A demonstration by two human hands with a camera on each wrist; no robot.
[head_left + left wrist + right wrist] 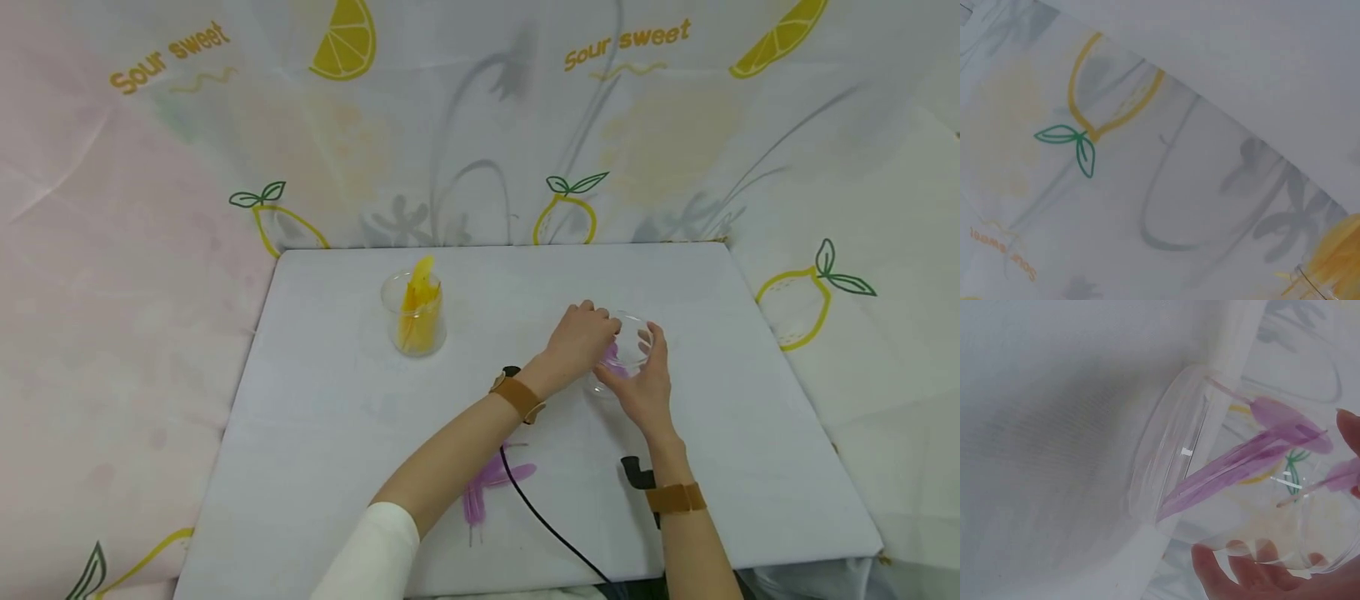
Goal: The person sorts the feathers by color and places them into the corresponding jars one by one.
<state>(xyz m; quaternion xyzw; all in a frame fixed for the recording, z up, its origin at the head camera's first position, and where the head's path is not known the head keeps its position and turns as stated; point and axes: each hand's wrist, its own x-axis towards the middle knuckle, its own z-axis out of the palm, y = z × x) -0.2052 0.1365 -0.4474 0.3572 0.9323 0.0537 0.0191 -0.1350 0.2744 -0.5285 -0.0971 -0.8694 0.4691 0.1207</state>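
Note:
My right hand (643,387) holds a clear cup (634,323), fingers and thumb round its side. Purple feathers (1235,462) lean inside this cup in the right wrist view. At the cup's mouth is my left hand (587,337), largely seen from its back in the head view. The right wrist view shows its fingers (1350,430) pinching another purple feather (1339,478), quill toward the inside of the cup. More purple feathers (480,493) lie on the white table (330,467), partly covered by my left forearm.
A second clear cup (395,300) with yellow feathers (422,310) stands at the back left of the table. The left wrist view catches those yellow feathers at its corner. A black cable (547,523) runs from my left wrist to the front edge. Lemon-printed cloth (480,125) hangs behind.

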